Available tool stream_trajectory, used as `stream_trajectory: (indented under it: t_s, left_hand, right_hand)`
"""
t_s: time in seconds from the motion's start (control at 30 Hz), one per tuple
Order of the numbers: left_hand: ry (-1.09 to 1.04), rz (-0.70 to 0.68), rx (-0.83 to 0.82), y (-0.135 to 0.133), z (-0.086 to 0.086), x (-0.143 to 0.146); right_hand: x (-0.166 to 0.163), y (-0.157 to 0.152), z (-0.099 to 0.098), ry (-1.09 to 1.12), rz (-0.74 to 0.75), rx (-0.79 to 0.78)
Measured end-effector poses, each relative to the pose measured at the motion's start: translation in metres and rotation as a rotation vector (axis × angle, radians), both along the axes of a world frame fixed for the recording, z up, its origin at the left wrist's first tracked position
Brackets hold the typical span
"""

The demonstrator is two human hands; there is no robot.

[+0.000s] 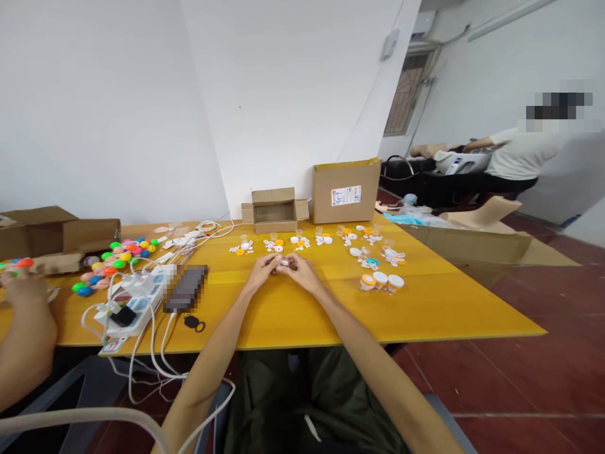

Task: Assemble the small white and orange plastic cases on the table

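Pinching a small white piece [284,262] between left hand [261,271] and right hand [301,271], fingers of both closed on it, above the yellow table [425,309], near little jars [380,281].

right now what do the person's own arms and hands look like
Both arms are bare right down to the picture's bottom edge, and no sleeves show. The left hand and right hand wear no gloves. No watch or bracelet shows on either wrist. Any rings would be too small to tell.
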State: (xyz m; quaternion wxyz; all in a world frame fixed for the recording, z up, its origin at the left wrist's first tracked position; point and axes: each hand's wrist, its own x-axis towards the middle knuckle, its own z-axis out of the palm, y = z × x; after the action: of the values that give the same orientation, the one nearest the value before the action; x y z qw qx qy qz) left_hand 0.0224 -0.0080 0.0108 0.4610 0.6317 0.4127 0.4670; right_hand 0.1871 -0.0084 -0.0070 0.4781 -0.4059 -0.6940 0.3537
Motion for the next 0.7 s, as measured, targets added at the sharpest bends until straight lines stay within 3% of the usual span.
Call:
stream_trajectory:
  t_s: [0.7]
  left_hand:
    - [-0.042, 0.021, -0.009, 0.0004, -0.0006, -0.0013]
  right_hand:
    - [-0.0001, -0.001, 0.002, 0.038, 0.011, 0.019]
